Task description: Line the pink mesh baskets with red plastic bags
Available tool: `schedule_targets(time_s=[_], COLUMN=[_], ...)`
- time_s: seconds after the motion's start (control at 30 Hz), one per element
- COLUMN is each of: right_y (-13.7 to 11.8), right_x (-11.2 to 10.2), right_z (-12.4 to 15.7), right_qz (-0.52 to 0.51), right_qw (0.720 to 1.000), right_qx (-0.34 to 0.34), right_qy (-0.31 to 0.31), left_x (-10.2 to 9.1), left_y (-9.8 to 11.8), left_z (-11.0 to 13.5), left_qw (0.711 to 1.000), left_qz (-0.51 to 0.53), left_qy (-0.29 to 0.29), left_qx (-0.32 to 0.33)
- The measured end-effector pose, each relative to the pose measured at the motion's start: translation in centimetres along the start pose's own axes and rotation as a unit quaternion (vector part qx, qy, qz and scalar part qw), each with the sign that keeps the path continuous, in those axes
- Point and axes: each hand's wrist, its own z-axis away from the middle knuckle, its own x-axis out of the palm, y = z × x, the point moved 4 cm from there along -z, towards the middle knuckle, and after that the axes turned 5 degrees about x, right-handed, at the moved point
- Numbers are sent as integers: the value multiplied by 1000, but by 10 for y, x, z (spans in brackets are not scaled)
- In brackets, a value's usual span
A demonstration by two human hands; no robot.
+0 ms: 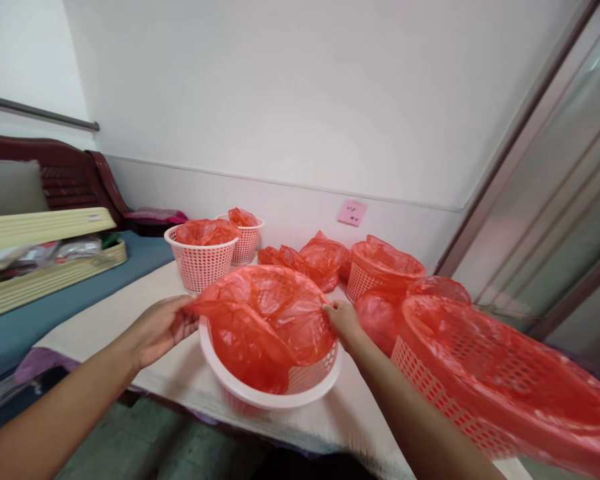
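A white perforated plastic basket (pixel 280 400) stands on the pale tabletop in front of me. Inside it hangs a red plastic bag (pixel 270 320), folded over the far rim, while part of the near rim is bare. At the left side, my left hand (pixel 167 327) pinches the bag's edge and pulls it out beyond the rim. My right hand (pixel 344 321) grips the bag at the basket's right rim, with fingers closed on the film. The bag's bottom inside the basket is partly hidden by its folds.
Two white baskets (pixel 203 263) with red bags stand behind at left. Bag-lined baskets (pixel 455 380) crowd the right, beside loose red bags (pixel 320 260). A pink note (pixel 352 213) is on the wall. An open cream case (pixel 55 273) lies on the blue bed at left.
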Motion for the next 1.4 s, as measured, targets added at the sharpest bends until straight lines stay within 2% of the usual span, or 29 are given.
schedule_targets(time_s=[0.1, 0.23, 0.37, 0.47, 0.53, 0.6, 0.67, 0.8, 0.87, 0.93, 1.03, 1.17, 1.3, 1.4], right_y=[-1, -4, -4, -2, 0, 1, 2, 1, 1, 1, 4, 9, 9, 6], right_x=[1, 3, 7, 12, 15, 17, 19, 18, 17, 17, 16, 16, 17, 19], right_z=[-7, -9, -6, -7, -8, -9, -7, -1, 3, 5, 7, 8, 10, 14], right_qz=[-39, -84, -135, -177, -206, -236, -266, -316, -335, -350, -370, -386, -402, -410], right_qw=[999, 995, 988, 980, 974, 966, 956, 937, 929, 922, 913, 908, 900, 892], right_qx=[14, 37, 56, 67, 74, 81, 88, 102, 108, 113, 115, 121, 130, 139], right_qy=[-7, -37, -54, -62, -66, -74, -86, -108, -115, -123, -129, -110, -106, -127], left_x=[0, -6, -16, -22, -24, -23, -16, 5, 12, 13, 4, -10, -14, -19], left_y=[-2, -16, -25, -15, -2, 14, 27, 35, 32, 25, 11, -17, -43, -48], left_z=[-7, -20, -29, -33, -33, -31, -27, -17, -16, -16, -14, -7, -6, -8], left_qw=[1000, 998, 990, 967, 931, 877, 817, 712, 677, 656, 655, 685, 716, 738], left_qz=[-4, -26, -102, -194, -272, -351, -418, -514, -546, -567, -571, -543, -534, -532], left_qy=[2, 24, 38, 62, 90, 111, 100, -13, -65, -94, -79, -53, -112, -132], left_qx=[22, 46, 85, 156, 227, 308, 385, 478, 489, 489, 488, 483, 435, 394])
